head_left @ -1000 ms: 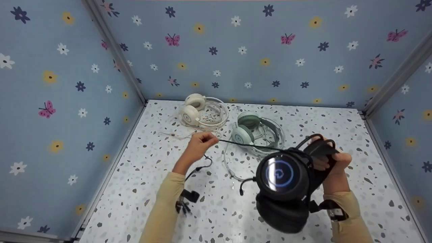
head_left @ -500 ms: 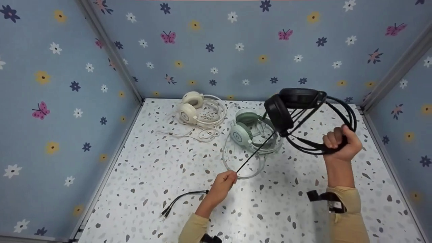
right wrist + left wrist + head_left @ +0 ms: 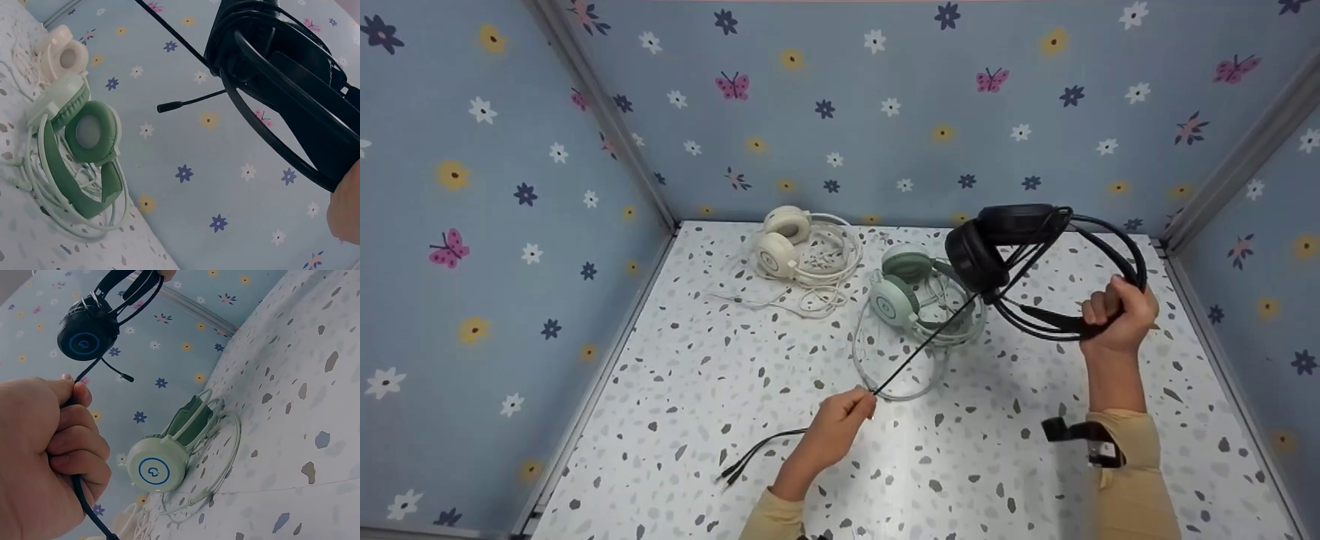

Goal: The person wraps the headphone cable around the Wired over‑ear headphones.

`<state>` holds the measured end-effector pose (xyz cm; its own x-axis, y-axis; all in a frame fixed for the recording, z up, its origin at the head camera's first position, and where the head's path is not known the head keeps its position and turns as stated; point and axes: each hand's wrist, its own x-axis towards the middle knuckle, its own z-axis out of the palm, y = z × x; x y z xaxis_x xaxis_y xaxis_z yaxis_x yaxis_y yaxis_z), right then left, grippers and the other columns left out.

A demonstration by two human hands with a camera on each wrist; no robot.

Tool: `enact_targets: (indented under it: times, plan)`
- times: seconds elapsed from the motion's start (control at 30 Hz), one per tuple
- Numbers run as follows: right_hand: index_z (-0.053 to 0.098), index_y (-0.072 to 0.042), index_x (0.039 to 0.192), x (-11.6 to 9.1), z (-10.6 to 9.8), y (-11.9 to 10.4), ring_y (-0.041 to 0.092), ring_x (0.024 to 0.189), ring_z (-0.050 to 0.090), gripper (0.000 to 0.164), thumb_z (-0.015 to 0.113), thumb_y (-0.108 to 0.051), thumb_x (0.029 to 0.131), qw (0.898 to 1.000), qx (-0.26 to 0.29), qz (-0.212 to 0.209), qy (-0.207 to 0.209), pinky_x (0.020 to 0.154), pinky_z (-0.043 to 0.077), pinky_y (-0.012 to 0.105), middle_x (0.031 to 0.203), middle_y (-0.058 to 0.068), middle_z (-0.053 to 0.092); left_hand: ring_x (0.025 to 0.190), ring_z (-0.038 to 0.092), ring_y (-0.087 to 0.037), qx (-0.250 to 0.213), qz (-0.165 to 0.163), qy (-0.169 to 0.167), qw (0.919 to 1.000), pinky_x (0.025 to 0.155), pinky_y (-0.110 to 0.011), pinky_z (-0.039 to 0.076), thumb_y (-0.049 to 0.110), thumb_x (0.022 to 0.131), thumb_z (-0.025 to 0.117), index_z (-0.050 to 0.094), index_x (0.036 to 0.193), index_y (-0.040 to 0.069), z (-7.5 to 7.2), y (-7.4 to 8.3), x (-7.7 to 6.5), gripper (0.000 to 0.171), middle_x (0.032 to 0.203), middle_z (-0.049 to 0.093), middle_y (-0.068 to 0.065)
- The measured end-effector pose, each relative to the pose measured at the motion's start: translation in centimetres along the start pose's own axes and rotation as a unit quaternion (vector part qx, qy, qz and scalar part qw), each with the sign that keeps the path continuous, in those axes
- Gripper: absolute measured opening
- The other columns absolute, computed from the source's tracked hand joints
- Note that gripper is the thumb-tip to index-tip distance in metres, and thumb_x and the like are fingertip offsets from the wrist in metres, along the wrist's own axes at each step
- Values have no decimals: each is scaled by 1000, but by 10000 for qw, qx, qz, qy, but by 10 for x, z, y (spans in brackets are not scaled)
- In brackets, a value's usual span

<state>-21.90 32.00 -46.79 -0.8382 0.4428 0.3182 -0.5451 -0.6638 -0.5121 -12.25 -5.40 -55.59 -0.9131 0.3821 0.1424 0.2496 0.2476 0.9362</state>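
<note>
My right hand (image 3: 1121,315) grips the headband of a black headset (image 3: 979,255), holding it up off the table with its ear cups toward the left. In the right wrist view its thin microphone boom (image 3: 191,101) sticks out. My left hand (image 3: 832,427) has its fingers curled round the headset's black cable (image 3: 922,345), which runs taut from an ear cup down to the fist. Below the fist the cable's split plug ends (image 3: 742,463) hang out to the left. In the left wrist view the cable (image 3: 84,503) passes through the left hand (image 3: 56,450).
A green headset (image 3: 896,300) lies on the speckled table (image 3: 682,390), its pale cable looped in front. Behind it to the left lies a cream headset (image 3: 780,255) with its coiled cord. Blue flowered panels (image 3: 840,112) wall the table at the back and sides.
The black headset has been raised and turned, its ear cups now toward the back wall. My left hand has come down toward the front, still holding the cable; lately both have barely shifted.
</note>
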Motion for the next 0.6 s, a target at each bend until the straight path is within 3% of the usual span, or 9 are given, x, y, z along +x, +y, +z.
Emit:
enact_targets:
  times: [0.13, 0.23, 0.33, 0.4, 0.43, 0.5, 0.53, 0.6]
  plan:
    - [39, 1, 65, -8, 7, 1, 13, 31, 21, 35, 70, 3, 83, 9970, -571, -513, 121, 31, 22, 23, 46, 2, 19, 50, 28, -8, 273, 82, -562, 9980, 50, -22, 31, 25, 106, 43, 54, 82, 15, 0, 19, -1, 28, 62, 34, 6]
    - [47, 6, 70, -15, 9, 1, 13, 30, 24, 23, 67, 8, 82, 9868, -1260, -968, 312, 30, 23, 24, 43, 4, 26, 49, 29, -7, 624, 121, -890, 9940, 50, -22, 31, 27, 106, 41, 57, 89, 17, -3, 39, -3, 26, 62, 34, 7]
    - [50, 9, 71, -17, 10, -3, 12, 30, 28, 16, 62, 13, 81, 9686, -2110, -1267, 346, 32, 25, 23, 43, 5, 32, 49, 29, -5, 1133, 261, -981, 9884, 50, -21, 32, 28, 106, 43, 60, 92, 18, -11, 56, -3, 24, 61, 35, 9]
    - [50, 11, 71, -18, 12, -8, 12, 30, 29, 14, 60, 14, 81, 9504, -2806, -1332, 158, 33, 25, 22, 44, 4, 34, 49, 31, -4, 1406, 403, -1079, 9833, 50, -20, 32, 26, 105, 45, 63, 94, 17, -19, 67, -2, 23, 62, 38, 10]
    - [51, 13, 73, -18, 13, -12, 10, 33, 31, 12, 61, 13, 80, 9369, -3243, -1306, 42, 35, 27, 22, 46, 3, 37, 49, 31, -3, 1550, 479, -1140, 9801, 49, -20, 32, 23, 105, 47, 65, 96, 16, -24, 73, -2, 21, 62, 40, 9]
    - [54, 13, 77, -20, 18, -19, 9, 39, 33, 10, 63, 11, 79, 8964, -4264, -1169, -307, 41, 29, 22, 50, 1, 40, 51, 36, -2, 1948, 720, -1184, 9710, 51, -19, 36, 18, 103, 50, 69, 100, 14, -36, 86, -1, 19, 65, 49, 9]
    - [55, 13, 78, -21, 22, -22, 9, 41, 33, 10, 65, 10, 79, 8745, -4714, -1026, -500, 43, 30, 23, 52, 0, 40, 53, 42, -1, 2166, 872, -1180, 9652, 53, -19, 39, 16, 102, 52, 71, 103, 13, -42, 93, 0, 18, 68, 55, 8]
    - [61, 9, 83, -22, 31, -28, 9, 48, 36, 10, 69, 6, 79, 8194, -5610, -627, -998, 49, 32, 23, 56, -1, 44, 59, 53, -3, 2715, 1310, -998, 9482, 58, -21, 46, 13, 99, 57, 73, 104, 12, -55, 109, 4, 16, 75, 65, 6]
